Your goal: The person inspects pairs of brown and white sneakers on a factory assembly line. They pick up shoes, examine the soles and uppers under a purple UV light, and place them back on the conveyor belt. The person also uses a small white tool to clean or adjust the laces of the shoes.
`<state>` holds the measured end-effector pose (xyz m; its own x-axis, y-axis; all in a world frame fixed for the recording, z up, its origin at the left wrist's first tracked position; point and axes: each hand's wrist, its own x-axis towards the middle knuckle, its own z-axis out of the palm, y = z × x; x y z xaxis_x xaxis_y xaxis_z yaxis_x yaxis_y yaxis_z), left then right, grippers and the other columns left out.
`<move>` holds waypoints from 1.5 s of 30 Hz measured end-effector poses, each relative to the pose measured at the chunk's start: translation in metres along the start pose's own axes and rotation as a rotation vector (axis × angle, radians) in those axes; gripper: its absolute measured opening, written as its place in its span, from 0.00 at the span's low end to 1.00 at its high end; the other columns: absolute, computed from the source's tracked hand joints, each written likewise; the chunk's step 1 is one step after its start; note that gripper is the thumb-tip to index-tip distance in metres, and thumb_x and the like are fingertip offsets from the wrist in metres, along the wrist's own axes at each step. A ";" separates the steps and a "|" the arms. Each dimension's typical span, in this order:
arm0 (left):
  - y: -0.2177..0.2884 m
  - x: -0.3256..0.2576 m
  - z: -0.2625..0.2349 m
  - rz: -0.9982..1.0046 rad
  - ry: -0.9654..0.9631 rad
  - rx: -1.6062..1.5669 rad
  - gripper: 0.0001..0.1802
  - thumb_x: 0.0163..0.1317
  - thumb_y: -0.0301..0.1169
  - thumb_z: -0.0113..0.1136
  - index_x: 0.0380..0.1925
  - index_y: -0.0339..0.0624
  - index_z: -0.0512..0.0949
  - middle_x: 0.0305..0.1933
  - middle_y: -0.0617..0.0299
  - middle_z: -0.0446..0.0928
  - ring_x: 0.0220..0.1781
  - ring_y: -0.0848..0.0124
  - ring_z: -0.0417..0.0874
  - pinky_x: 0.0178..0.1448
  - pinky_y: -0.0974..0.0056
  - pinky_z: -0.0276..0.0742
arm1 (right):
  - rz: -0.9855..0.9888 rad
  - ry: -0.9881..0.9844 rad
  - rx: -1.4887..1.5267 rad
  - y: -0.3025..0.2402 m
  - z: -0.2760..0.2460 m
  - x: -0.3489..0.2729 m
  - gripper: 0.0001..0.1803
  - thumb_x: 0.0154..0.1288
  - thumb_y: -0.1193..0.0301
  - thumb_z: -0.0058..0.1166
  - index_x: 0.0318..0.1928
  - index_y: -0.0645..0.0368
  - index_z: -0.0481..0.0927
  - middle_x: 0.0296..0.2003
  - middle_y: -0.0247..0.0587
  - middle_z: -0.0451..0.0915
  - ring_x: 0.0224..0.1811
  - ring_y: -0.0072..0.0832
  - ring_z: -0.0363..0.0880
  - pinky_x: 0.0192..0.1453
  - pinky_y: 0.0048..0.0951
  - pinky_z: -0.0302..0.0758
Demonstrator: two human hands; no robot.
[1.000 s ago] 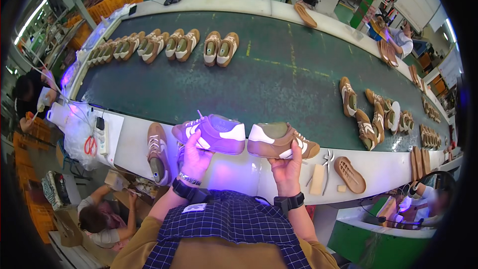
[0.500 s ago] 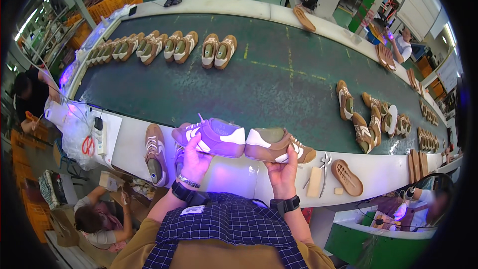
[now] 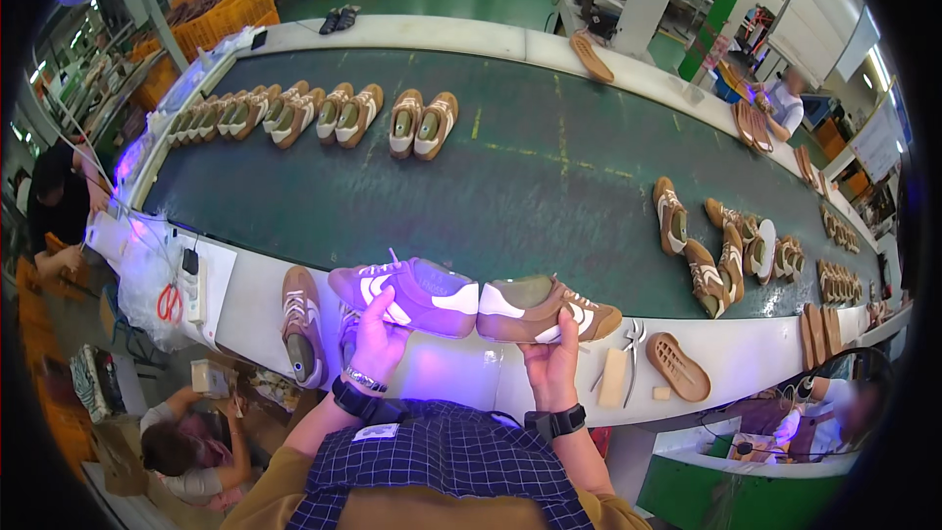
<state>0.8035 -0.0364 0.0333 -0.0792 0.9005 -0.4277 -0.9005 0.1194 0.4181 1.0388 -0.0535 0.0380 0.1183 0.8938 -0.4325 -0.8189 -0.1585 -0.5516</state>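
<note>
Two brown sneakers with white heel patches and stripes are held up heel to heel above the near ledge. My left hand (image 3: 378, 342) grips the left sneaker (image 3: 432, 306), its thumb on the near side; violet light tints this shoe. The right sneaker (image 3: 515, 312) is in my right hand (image 3: 551, 365), thumb up against its side. Their toes point away from each other, and the heels touch or nearly touch. Beside my left hand, another brown sneaker (image 3: 301, 324) stands on the ledge. One more shoe (image 3: 348, 329) is partly hidden behind my left hand.
A green conveyor belt (image 3: 530, 206) carries paired sneakers (image 3: 422, 126) at the far left and more shoes (image 3: 728, 257) at the right. Pincers (image 3: 633, 358), a tan block (image 3: 612, 378) and a loose sole (image 3: 679, 366) lie right of my hand. Red scissors (image 3: 170, 302) lie left. Co-workers sit around.
The two heels have come closer together, narrowing the gap between them. The whole view has shifted, so the belt sits lower in the picture. Both hands keep their hold.
</note>
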 end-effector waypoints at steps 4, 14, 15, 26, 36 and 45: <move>0.002 -0.002 0.003 0.014 -0.024 0.037 0.19 0.58 0.28 0.56 0.51 0.44 0.70 0.50 0.61 0.75 0.53 0.65 0.76 0.60 0.56 0.70 | -0.020 -0.017 -0.046 -0.003 0.001 0.001 0.26 0.62 0.56 0.50 0.58 0.54 0.66 0.55 0.39 0.71 0.57 0.35 0.70 0.58 0.45 0.71; 0.003 0.001 0.001 0.025 -0.055 0.096 0.20 0.58 0.26 0.57 0.51 0.42 0.69 0.50 0.61 0.75 0.51 0.67 0.77 0.57 0.60 0.73 | -0.030 -0.034 -0.138 -0.008 -0.006 0.004 0.27 0.62 0.55 0.50 0.58 0.54 0.66 0.54 0.38 0.72 0.56 0.33 0.71 0.58 0.41 0.71; 0.002 0.002 0.000 -0.001 -0.084 0.080 0.20 0.58 0.26 0.56 0.52 0.42 0.69 0.50 0.60 0.75 0.52 0.66 0.77 0.58 0.59 0.73 | -0.024 -0.033 -0.134 -0.009 -0.005 0.003 0.27 0.62 0.55 0.50 0.58 0.54 0.66 0.55 0.39 0.71 0.56 0.32 0.71 0.58 0.40 0.71; -0.055 0.036 0.015 -0.269 -0.122 0.245 0.18 0.69 0.33 0.42 0.56 0.41 0.66 0.53 0.58 0.74 0.52 0.67 0.76 0.60 0.61 0.70 | 0.053 -0.007 -0.185 0.035 -0.032 0.047 0.18 0.69 0.63 0.42 0.51 0.64 0.71 0.43 0.40 0.78 0.43 0.28 0.78 0.47 0.30 0.76; -0.070 0.098 0.026 -0.520 -0.043 0.396 0.21 0.69 0.40 0.40 0.56 0.40 0.68 0.56 0.53 0.72 0.56 0.61 0.75 0.62 0.54 0.69 | 0.165 0.043 -0.064 0.041 -0.043 0.107 0.19 0.71 0.63 0.38 0.49 0.66 0.71 0.42 0.44 0.78 0.40 0.28 0.79 0.44 0.31 0.78; -0.074 0.268 0.146 -0.265 -0.231 0.391 0.21 0.69 0.41 0.39 0.54 0.40 0.70 0.54 0.55 0.74 0.55 0.63 0.76 0.60 0.56 0.70 | -0.007 -0.251 -0.140 -0.048 0.054 0.307 0.20 0.70 0.62 0.40 0.48 0.68 0.74 0.40 0.44 0.79 0.41 0.28 0.79 0.44 0.29 0.76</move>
<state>0.9109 0.2570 0.0046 0.2654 0.8819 -0.3897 -0.6464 0.4627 0.6067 1.0844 0.2514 -0.0301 -0.0332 0.9681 -0.2482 -0.7312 -0.1928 -0.6543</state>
